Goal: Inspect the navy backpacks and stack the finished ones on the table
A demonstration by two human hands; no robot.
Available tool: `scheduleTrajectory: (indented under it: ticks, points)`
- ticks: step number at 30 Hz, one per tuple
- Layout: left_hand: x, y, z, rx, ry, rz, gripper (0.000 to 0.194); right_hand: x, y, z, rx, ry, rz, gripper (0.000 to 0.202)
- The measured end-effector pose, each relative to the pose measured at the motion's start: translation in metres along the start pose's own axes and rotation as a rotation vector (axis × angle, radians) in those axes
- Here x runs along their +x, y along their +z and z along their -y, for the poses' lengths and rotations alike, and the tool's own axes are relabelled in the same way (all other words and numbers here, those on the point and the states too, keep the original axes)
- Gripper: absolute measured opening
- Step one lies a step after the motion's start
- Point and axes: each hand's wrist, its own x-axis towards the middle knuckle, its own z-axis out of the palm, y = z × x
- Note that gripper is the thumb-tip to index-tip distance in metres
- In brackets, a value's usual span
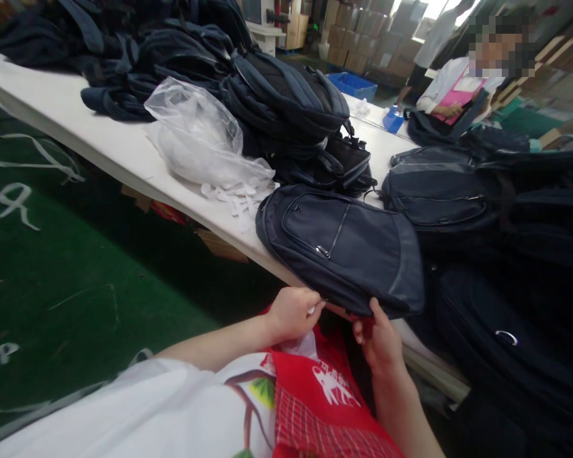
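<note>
A dark navy backpack (363, 245) lies front side up at the edge of the white table (119, 156), its zippers facing upward. My left hand (295, 313) is closed in a pinch just off the bag's near side; a small whitish bit shows between the fingers, too small to name. On the right, my right hand (379, 334) grips the near lower edge of the backpack, thumb on top and fingers curled beneath. A clear plastic bag (195, 130) with white pieces (241, 203) spilling out sits left of the backpack.
Stacked dark backpacks (286, 95) stand behind, and more bags (506, 318) crowd the right side. Across the table, a person in a pink apron (461, 89) handles a dark bag. Blue bins (351, 86) are farther back. White strips (16, 203) lie on the green floor.
</note>
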Motion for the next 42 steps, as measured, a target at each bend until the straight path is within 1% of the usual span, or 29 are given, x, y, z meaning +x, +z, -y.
scheduleTrajectory:
  ticks: [2, 5, 7, 9, 12, 15, 18, 21, 23, 25, 27, 28, 29, 30, 32, 34, 36, 39, 42]
  points:
    - [0.002, -0.014, 0.008, 0.068, -0.026, -0.094, 0.034, -0.003, -0.003, 0.017, 0.105, -0.028, -0.004, 0.044]
    - [0.007, -0.036, 0.033, 0.170, -0.137, -0.230, 0.036, -0.003, -0.013, 0.040, 0.223, -0.021, 0.097, 0.046]
    - [0.010, -0.050, 0.052, 0.232, -0.199, -0.281, 0.035, -0.002, -0.020, 0.050, 0.234, -0.044, 0.136, 0.045]
    - [0.012, -0.062, 0.069, 0.285, -0.240, -0.307, 0.034, 0.001, -0.025, 0.055, 0.209, -0.097, 0.122, 0.044]
    - [0.015, -0.077, 0.085, 0.347, -0.288, -0.327, 0.032, 0.005, -0.030, 0.053, 0.178, -0.134, 0.052, 0.041]
    - [0.020, -0.087, 0.091, 0.376, -0.313, -0.320, 0.031, 0.007, -0.033, 0.049, 0.163, -0.097, -0.051, 0.038]
    - [0.025, -0.091, 0.092, 0.347, -0.287, -0.282, 0.031, 0.009, -0.036, 0.045, 0.134, -0.059, -0.093, 0.041]
    - [0.025, -0.089, 0.092, 0.300, -0.263, -0.235, 0.032, 0.012, -0.043, 0.039, 0.091, -0.113, -0.088, 0.041]
    - [0.023, -0.085, 0.092, 0.281, -0.276, -0.208, 0.032, 0.016, -0.052, 0.034, -0.046, -0.155, -0.117, 0.044]
    - [0.018, -0.079, 0.094, 0.271, -0.294, -0.165, 0.033, 0.018, -0.064, 0.029, -0.349, -0.092, -0.146, 0.055]
    - [0.012, -0.074, 0.096, 0.274, -0.310, -0.118, 0.034, 0.017, -0.075, 0.026, -0.724, 0.007, -0.111, 0.069]
    - [0.010, -0.071, 0.097, 0.281, -0.314, -0.101, 0.035, 0.014, -0.078, 0.026, -0.872, 0.029, -0.078, 0.072]
    - [0.008, -0.068, 0.099, 0.287, -0.317, -0.090, 0.035, 0.010, -0.080, 0.026, -0.972, 0.023, -0.037, 0.074]
    - [0.006, -0.066, 0.099, 0.293, -0.321, -0.083, 0.035, 0.005, -0.079, 0.028, -1.021, -0.013, 0.006, 0.073]
    - [0.005, -0.063, 0.100, 0.300, -0.324, -0.078, 0.035, -0.005, -0.069, 0.032, -1.010, -0.134, 0.100, 0.069]
    - [0.007, -0.063, 0.099, 0.308, -0.329, -0.081, 0.034, -0.013, -0.053, 0.036, -0.960, -0.284, 0.187, 0.063]
    - [0.008, -0.063, 0.097, 0.308, -0.338, -0.084, 0.034, -0.015, -0.034, 0.039, -0.963, -0.421, 0.242, 0.056]
    - [0.005, -0.065, 0.097, 0.259, -0.361, -0.083, 0.033, -0.012, -0.009, 0.040, -1.043, -0.588, 0.244, 0.044]
    - [-0.003, -0.063, 0.100, 0.169, -0.359, -0.081, 0.030, -0.006, 0.009, 0.040, -1.096, -0.760, 0.188, 0.032]
